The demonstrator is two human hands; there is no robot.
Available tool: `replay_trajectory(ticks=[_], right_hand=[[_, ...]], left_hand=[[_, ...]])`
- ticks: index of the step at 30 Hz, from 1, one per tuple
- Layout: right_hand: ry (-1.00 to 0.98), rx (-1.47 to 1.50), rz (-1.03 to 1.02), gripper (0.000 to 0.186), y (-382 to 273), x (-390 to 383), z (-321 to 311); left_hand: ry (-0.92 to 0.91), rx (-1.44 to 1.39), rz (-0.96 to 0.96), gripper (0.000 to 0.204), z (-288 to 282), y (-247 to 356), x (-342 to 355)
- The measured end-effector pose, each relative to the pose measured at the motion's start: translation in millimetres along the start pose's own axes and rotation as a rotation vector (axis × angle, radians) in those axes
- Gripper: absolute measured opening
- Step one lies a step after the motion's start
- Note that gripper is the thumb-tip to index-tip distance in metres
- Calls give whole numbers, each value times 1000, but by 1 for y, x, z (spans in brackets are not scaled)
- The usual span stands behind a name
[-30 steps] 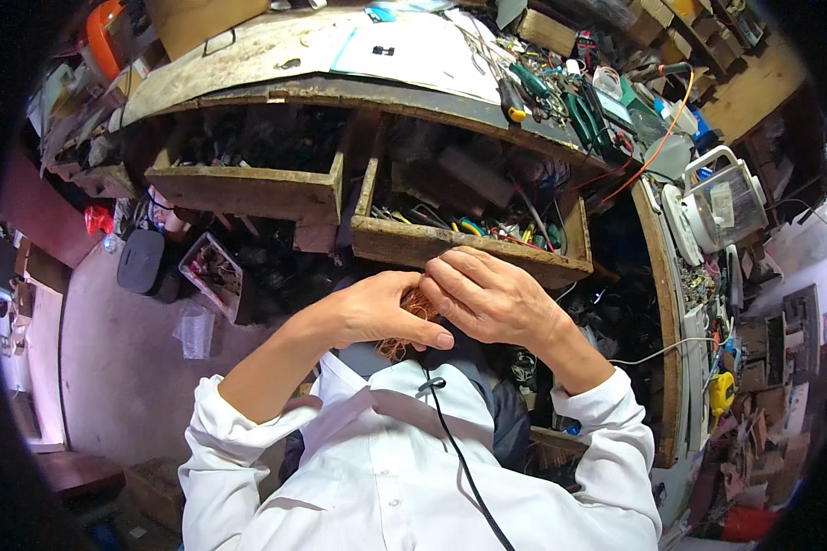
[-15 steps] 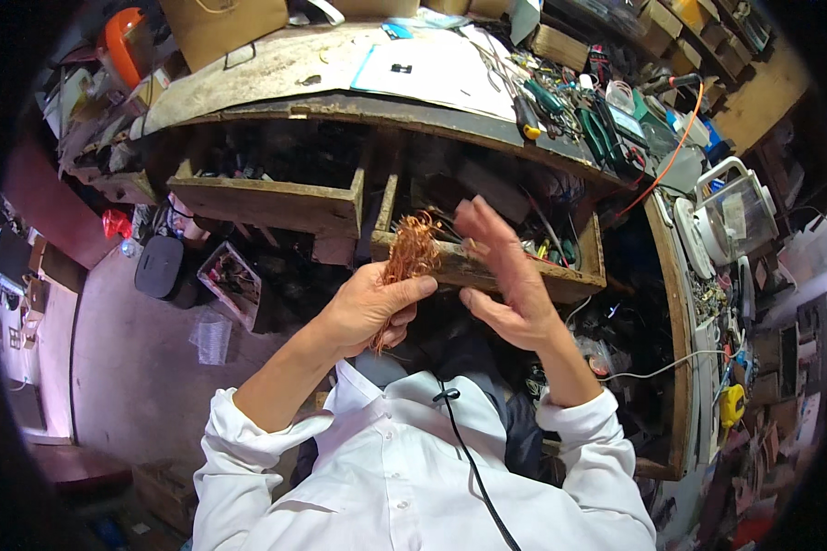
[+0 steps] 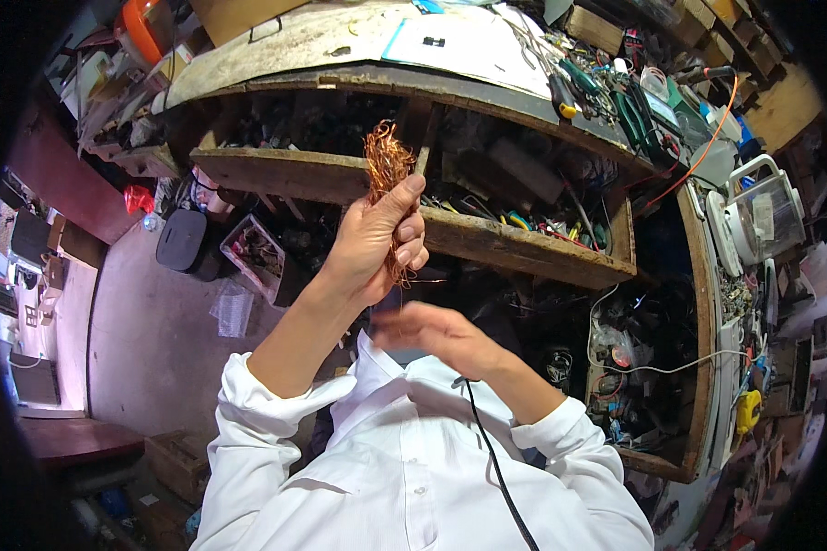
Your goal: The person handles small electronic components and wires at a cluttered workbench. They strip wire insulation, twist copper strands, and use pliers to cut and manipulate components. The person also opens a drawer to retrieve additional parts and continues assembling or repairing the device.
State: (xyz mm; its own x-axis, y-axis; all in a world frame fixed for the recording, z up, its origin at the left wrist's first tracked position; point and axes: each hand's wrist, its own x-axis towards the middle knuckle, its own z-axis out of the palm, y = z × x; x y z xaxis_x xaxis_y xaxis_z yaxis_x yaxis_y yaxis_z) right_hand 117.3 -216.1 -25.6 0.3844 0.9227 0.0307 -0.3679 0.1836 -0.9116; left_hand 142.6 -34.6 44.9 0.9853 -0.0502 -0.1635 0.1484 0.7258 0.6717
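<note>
A bundle of thin copper wire (image 3: 389, 161) is gripped in my left hand (image 3: 369, 241), with the thumb laid along it. Its tangled top stands above my fist. A few loose strands stick out below, near the little finger. My right hand (image 3: 448, 338) is just under the left one, palm turned toward my body and fingers stretched to the left. Its fingertips are blurred by motion. A fine strand hangs close to them; whether they touch it I cannot tell.
Beyond my hands, an open wooden drawer (image 3: 531, 248) holds pliers and other tools. Another drawer (image 3: 280, 173) juts out at the left. The workbench carries white paper (image 3: 473, 50), a yellow-and-black screwdriver (image 3: 563, 99) and clutter. A bin (image 3: 255, 257) stands on the floor at left.
My left hand has risen away from my body with the copper wire. My right hand has swung down and left, from above the drawer to beneath my left hand. The view has shifted slightly.
</note>
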Motion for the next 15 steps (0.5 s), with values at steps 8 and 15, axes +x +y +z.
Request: replay_trajectory(ticks=[8, 15], right_hand=[[110, 114, 210, 32, -14, -24, -18], [328, -706, 62, 22, -87, -41, -53]], left_hand=[[-2, 17, -42, 28, -13, 15, -4], [-52, 376, -228, 25, -24, 22, -19]])
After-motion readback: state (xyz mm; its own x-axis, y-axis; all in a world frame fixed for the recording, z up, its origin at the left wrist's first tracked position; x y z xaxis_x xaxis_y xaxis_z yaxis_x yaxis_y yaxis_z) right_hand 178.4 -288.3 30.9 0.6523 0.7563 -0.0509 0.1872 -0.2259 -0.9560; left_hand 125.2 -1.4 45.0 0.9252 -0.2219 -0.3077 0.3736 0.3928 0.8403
